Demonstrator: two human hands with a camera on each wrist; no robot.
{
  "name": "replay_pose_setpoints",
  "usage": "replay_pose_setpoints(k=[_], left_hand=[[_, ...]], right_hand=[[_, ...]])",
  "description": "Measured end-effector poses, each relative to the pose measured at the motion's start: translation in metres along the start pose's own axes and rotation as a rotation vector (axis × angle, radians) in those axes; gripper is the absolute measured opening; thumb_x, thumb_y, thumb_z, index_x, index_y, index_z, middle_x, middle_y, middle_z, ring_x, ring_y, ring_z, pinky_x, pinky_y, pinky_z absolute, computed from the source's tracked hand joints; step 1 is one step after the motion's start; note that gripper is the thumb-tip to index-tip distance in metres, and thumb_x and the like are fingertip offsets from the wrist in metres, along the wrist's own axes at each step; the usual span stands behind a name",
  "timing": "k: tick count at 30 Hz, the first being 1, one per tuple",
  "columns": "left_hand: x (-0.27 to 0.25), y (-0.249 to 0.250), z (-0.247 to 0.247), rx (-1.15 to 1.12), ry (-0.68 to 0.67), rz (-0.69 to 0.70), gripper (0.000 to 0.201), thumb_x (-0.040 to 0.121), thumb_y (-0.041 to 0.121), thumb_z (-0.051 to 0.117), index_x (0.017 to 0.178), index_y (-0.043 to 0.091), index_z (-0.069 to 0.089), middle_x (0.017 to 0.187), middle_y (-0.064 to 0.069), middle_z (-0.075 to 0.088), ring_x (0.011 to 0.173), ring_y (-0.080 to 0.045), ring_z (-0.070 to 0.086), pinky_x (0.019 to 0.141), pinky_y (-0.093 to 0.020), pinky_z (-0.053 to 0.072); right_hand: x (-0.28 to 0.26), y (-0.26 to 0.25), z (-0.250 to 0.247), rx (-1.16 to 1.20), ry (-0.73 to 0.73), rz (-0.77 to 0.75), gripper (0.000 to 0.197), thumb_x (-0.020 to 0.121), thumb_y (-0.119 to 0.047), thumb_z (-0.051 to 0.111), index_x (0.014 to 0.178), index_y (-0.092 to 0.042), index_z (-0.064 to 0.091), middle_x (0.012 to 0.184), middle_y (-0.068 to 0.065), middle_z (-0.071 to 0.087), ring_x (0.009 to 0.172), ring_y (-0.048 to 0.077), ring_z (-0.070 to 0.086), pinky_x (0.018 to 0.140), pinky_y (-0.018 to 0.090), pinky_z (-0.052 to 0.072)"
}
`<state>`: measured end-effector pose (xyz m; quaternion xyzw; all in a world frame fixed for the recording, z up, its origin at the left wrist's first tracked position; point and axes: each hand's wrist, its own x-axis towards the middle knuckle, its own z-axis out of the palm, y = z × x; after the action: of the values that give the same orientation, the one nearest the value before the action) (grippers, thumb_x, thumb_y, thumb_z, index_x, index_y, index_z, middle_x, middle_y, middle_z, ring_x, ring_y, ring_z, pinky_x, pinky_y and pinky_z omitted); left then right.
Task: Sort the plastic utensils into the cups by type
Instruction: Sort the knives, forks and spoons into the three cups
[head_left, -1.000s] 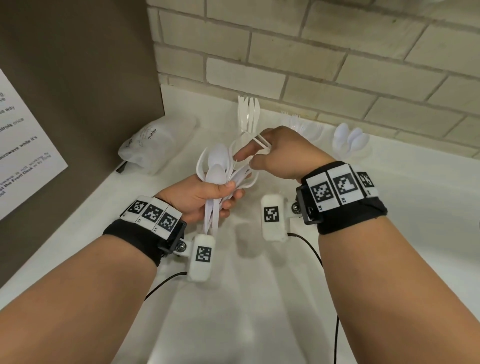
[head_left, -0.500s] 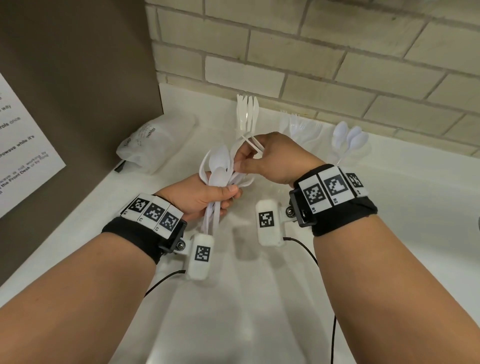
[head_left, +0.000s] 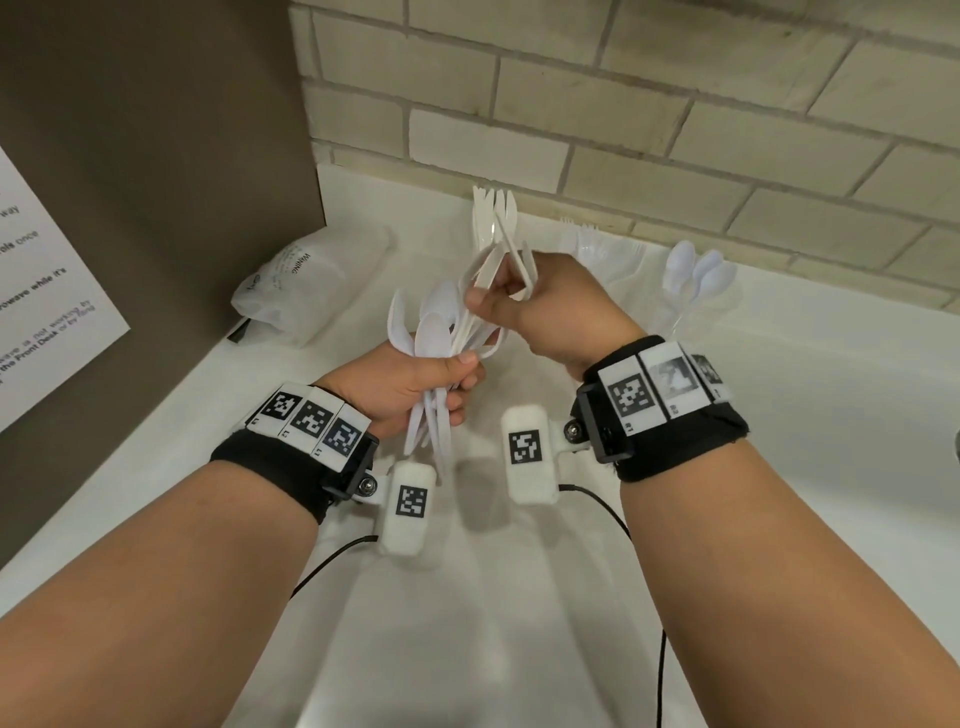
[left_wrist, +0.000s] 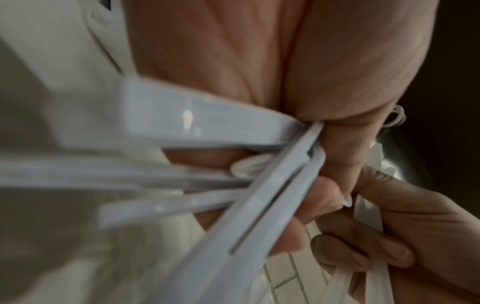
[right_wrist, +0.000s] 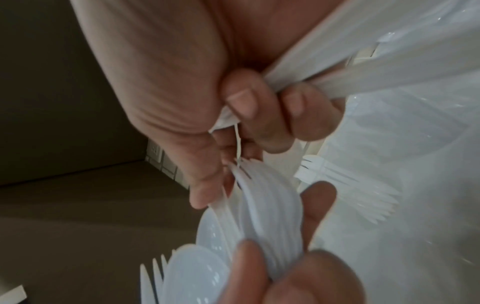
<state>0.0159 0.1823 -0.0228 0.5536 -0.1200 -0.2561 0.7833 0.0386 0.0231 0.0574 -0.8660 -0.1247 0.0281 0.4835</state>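
**spoonfan:** Two hands busy here. Left hand (head_left: 410, 382) grips a mixed bunch of spoons and forks (head_left: 441, 332) over the counter (head_left: 779, 467); right hand (head_left: 550, 306) pinches a few knives (head_left: 493, 228). Tips?

**sortedguy:** Pull the knives straight up, loosen the left grip slightly so nothing snags. Cup of spoons (head_left: 698, 275) sits by the wall.

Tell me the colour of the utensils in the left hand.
White plastic utensils, clearest in the head view.

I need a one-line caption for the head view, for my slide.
Left hand grips a mixed bundle of white plastic utensils while the right hand holds several white plastic knives above the white counter.
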Motion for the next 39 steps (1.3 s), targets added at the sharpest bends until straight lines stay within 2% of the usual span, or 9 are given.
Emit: replay_pose_setpoints(k=[3,7,11,15,21,28,31,34,39], left_hand=[[-0.002,-0.001,-0.002,-0.011,0.016,0.005,0.013,0.088,0.018,0.055,0.096,0.008,0.058,0.066,-0.002,0.047,0.052,-0.012,0.043,0.054,-0.026,0.046],[-0.005,-0.007,-0.011,0.023,0.198,-0.026,0.043,0.09,0.017,0.059,0.127,-0.005,0.052,0.064,0.0,0.044,0.051,-0.011,0.042,0.051,-0.025,0.044],[-0.005,-0.004,-0.017,0.019,0.427,0.007,0.019,0.091,0.024,0.061,0.095,0.005,0.061,0.059,0.002,0.044,0.052,-0.015,0.045,0.053,-0.029,0.048],[-0.005,0.008,-0.018,-0.011,0.549,0.068,0.023,0.09,0.028,0.061,0.074,0.013,0.055,0.056,0.004,0.047,0.053,-0.018,0.059,0.079,-0.042,0.053],[-0.003,0.018,-0.024,-0.022,0.572,0.081,0.022,0.076,0.034,0.068,0.073,0.015,0.059,0.06,0.0,0.048,0.049,-0.016,0.049,0.055,-0.031,0.047],[0.007,0.013,-0.034,-0.049,0.536,0.066,0.023,0.075,0.032,0.069,0.084,0.013,0.06,0.059,0.0,0.046,0.05,-0.015,0.047,0.053,-0.029,0.046],[0.011,0.01,-0.036,-0.06,0.534,0.067,0.022,0.074,0.03,0.069,0.08,0.012,0.059,0.059,-0.001,0.045,0.049,-0.016,0.047,0.052,-0.029,0.046],[0.015,0.009,-0.035,-0.062,0.524,0.079,0.018,0.076,0.03,0.069,0.077,0.014,0.06,0.061,-0.002,0.045,0.049,-0.017,0.046,0.051,-0.029,0.045],[0.019,0.01,-0.029,-0.034,0.504,0.062,0.022,0.075,0.033,0.069,0.079,0.014,0.06,0.061,-0.001,0.046,0.052,-0.017,0.05,0.054,-0.029,0.049]], right_hand=[[0.0,0.003,0.002,-0.027,0.033,0.001,0.019,0.093,-0.025,0.06,0.076,-0.019,0.053,0.073,-0.005,0.061,0.059,0.007,0.053,0.056,0.02,0.039],[0.011,-0.003,-0.015,0.449,0.297,0.078,0.009,0.101,-0.02,0.044,0.093,-0.018,0.047,0.087,0.01,0.073,0.04,-0.003,0.051,0.046,0.019,0.037],[0.049,-0.011,-0.037,0.431,0.559,-0.057,0.011,0.102,-0.021,0.038,0.099,-0.022,0.048,0.07,-0.001,0.063,0.056,0.007,0.054,0.058,0.027,0.042],[0.094,-0.02,-0.036,0.428,0.429,-0.1,0.019,0.103,-0.024,0.03,0.116,-0.018,0.043,0.078,0.006,0.055,0.057,0.022,0.063,0.054,0.033,0.053],[0.146,-0.012,-0.013,0.284,0.421,-0.259,0.006,0.098,-0.027,0.044,0.102,-0.025,0.048,0.068,-0.008,0.047,0.058,0.009,0.048,0.056,0.033,0.051],[0.182,0.03,0.011,0.341,0.37,-0.059,0.007,0.095,-0.015,0.056,0.097,-0.01,0.053,0.074,0.003,0.056,0.059,0.014,0.054,0.06,0.028,0.052],[0.187,0.048,0.014,0.239,0.313,0.111,0.04,0.079,-0.027,0.076,0.11,-0.014,0.054,0.1,0.006,0.064,0.084,0.022,0.064,0.084,0.039,0.055],[0.185,0.045,0.008,0.125,0.317,0.141,0.072,0.075,-0.028,0.08,0.136,-0.01,0.045,0.13,0.007,0.057,0.119,0.019,0.055,0.1,0.027,0.044],[0.164,0.023,-0.01,-0.097,0.412,-0.013,0.056,0.084,-0.026,0.07,0.135,-0.014,0.05,0.141,0.002,0.05,0.13,0.014,0.045,0.101,0.014,0.031]])
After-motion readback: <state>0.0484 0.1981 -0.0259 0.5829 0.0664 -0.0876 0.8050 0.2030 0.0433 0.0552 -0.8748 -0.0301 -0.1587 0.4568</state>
